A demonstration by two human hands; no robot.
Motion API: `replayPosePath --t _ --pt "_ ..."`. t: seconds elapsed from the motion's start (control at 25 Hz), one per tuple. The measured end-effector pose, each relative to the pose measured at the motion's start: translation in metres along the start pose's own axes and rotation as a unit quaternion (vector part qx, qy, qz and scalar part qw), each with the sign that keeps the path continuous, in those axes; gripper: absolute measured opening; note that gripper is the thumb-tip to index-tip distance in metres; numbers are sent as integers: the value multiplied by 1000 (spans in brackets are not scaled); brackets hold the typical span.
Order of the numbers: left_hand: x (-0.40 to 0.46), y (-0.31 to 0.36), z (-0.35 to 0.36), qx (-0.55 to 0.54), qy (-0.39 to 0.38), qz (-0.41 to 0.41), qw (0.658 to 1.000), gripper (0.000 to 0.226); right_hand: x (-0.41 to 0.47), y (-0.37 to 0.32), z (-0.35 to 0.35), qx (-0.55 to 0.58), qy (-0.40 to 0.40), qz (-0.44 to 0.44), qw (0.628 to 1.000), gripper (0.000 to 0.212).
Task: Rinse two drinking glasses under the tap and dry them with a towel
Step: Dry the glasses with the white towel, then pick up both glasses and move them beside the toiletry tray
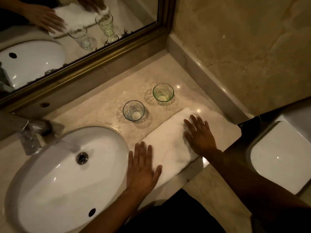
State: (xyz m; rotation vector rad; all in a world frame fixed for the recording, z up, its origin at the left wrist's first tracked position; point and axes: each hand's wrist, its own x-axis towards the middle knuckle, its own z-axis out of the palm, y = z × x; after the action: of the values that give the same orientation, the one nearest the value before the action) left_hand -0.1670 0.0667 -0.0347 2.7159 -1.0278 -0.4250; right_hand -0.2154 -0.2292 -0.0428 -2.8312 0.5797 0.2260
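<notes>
Under both palms, a white towel [170, 148] is lying folded on the desk [101, 113]. Left hand [143, 167] is resting flat on its near end, fingers straight; right hand [199, 134] is pressing flat on its far end, fingers spread. Beyond the hands, a clear glass [134, 111] and a green glass [163, 93] are standing upright, apart from each other and just past the towel. Left of the left hand, a sink [50, 179] is sitting under a tap [32, 132].
</notes>
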Motion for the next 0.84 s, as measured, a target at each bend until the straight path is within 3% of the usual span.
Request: replayPosePath --t 0.08,0.2,0.32,0.44,0.56,0.68,0.84 --pt "1 -2 12 25 -52 -3 998 86 -2 1 6 -13 -30 18 999 64" --pt "2 -4 17 43 -50 -2 998 84 1 0 4 -14 -23 20 999 64" --pt "10 -8 1 15 19 9 1000 64 12 -11 -9 35 59 30 997 51" --pt "37 -20 -31 -86 121 -84 985 48 42 -34 -26 150 124 89 977 40" --pt "75 -36 -60 -188 160 -176 953 67 82 -52 -37 252 96 113 956 71" --pt "114 -45 -81 -165 145 -175 960 100 118 -61 -47 279 23 116 953 114" --pt "153 -53 -94 -154 61 -181 969 123 148 -70 -51 303 -14 76 950 125"
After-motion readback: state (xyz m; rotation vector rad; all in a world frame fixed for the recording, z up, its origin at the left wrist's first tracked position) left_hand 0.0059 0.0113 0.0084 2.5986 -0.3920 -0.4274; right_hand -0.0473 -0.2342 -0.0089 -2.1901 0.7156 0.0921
